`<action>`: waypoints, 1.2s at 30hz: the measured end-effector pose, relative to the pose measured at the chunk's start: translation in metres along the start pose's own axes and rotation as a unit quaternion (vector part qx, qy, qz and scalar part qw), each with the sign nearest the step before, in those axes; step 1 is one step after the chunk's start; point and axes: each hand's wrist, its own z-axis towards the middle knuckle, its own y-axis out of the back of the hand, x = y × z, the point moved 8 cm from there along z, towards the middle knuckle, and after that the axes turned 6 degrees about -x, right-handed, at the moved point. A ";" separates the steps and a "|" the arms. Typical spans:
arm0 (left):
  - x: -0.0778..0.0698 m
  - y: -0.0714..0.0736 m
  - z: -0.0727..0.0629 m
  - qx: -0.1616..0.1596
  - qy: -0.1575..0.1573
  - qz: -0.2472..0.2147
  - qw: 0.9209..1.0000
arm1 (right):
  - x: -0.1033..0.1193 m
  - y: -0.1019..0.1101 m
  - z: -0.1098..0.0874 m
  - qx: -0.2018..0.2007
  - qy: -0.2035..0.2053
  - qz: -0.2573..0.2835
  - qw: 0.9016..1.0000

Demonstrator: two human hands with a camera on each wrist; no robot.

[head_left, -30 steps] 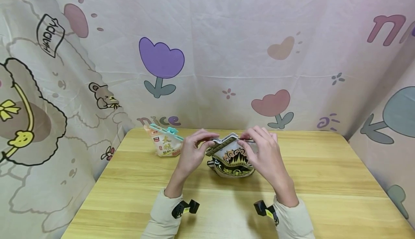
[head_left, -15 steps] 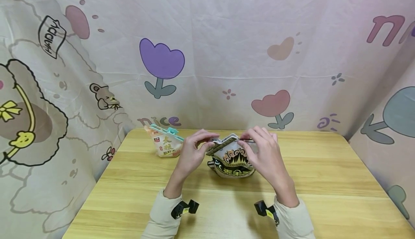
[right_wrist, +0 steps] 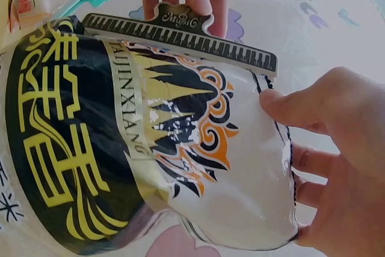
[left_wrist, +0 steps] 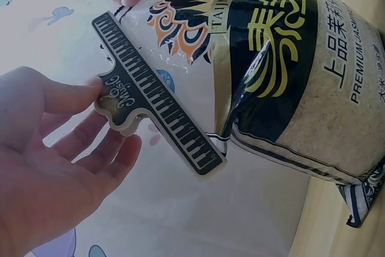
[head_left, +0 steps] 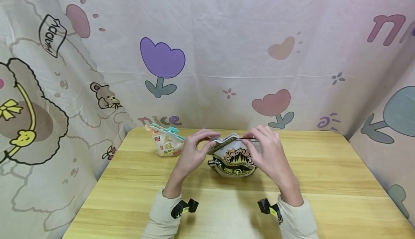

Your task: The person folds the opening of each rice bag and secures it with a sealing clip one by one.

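Note:
A rice bag (head_left: 235,161) with gold, black and orange print stands on the table between my hands. My left hand (head_left: 192,152) pinches the handle of a black bag clip (left_wrist: 157,93), its bar printed with piano keys and "Music". The clip lies slantwise across one side of the bag's top, as the left wrist view shows. My right hand (right_wrist: 346,154) pinches the bag's top edge between thumb and fingers, just beyond the clip's end. Rice shows through the clear lower part of the bag (left_wrist: 343,82). Whether the clip's jaws bite on the bag cannot be told.
Back left on the wooden table (head_left: 129,195) stands a smaller white and orange pack (head_left: 166,145). A turquoise clip (head_left: 172,131) closes its top. A printed cloth (head_left: 220,44) hangs behind the table and along both sides.
My right hand has shifted slightly right along with the bag's top edge. The left hand stays on the clip almost unmoved.

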 end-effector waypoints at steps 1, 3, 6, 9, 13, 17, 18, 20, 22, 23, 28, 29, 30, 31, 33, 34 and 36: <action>-0.002 0.000 0.000 -0.002 -0.005 0.007 1.000 | -0.001 0.001 0.000 0.001 0.000 0.001 1.000; -0.005 -0.001 0.000 -0.004 -0.015 0.018 1.000 | -0.002 0.002 0.000 0.004 0.000 0.000 1.000; -0.011 -0.004 0.001 -0.005 -0.030 0.031 0.999 | -0.005 0.005 0.000 0.007 -0.005 0.002 1.000; -0.015 -0.008 0.001 -0.003 -0.040 0.035 0.999 | -0.009 0.010 0.000 0.007 -0.011 0.003 1.000; -0.021 -0.016 0.002 -0.007 -0.061 0.038 0.997 | -0.014 0.016 -0.002 0.006 -0.014 0.007 1.000; -0.029 -0.026 0.002 -0.023 -0.092 0.056 0.994 | -0.016 0.018 -0.003 0.002 -0.012 0.010 1.000; -0.031 -0.029 0.002 -0.027 -0.098 0.062 0.993 | -0.016 0.018 -0.003 0.001 -0.011 0.011 1.000; -0.035 -0.033 0.002 -0.033 -0.107 0.078 0.991 | -0.015 0.018 -0.003 0.000 -0.007 0.012 1.000; -0.038 -0.038 0.003 -0.035 -0.115 0.095 0.988 | -0.014 0.017 -0.003 0.001 -0.002 0.014 1.000; -0.041 -0.040 0.004 -0.033 -0.120 0.107 0.987 | -0.013 0.017 -0.003 0.001 0.000 0.015 1.000; -0.055 -0.053 0.013 -0.014 -0.152 0.195 0.969 | -0.010 0.017 -0.002 -0.004 0.015 0.020 1.000; -0.057 -0.055 0.015 -0.009 -0.157 0.213 0.964 | -0.010 0.017 -0.001 -0.005 0.018 0.020 1.000; -0.059 -0.058 0.016 -0.003 -0.160 0.229 0.960 | -0.009 0.017 -0.001 -0.006 0.021 0.020 1.000; -0.059 -0.059 0.018 0.002 -0.160 0.243 0.957 | -0.008 0.016 -0.001 -0.006 0.024 0.020 0.999; -0.060 -0.062 0.020 0.011 -0.158 0.262 0.952 | -0.007 0.016 -0.001 -0.006 0.029 0.020 0.999; -0.060 -0.064 0.021 0.015 -0.157 0.270 0.950 | -0.007 0.015 0.000 -0.006 0.031 0.019 0.999; -0.060 -0.065 0.022 0.021 -0.154 0.281 0.947 | -0.007 0.015 0.000 -0.005 0.033 0.018 0.999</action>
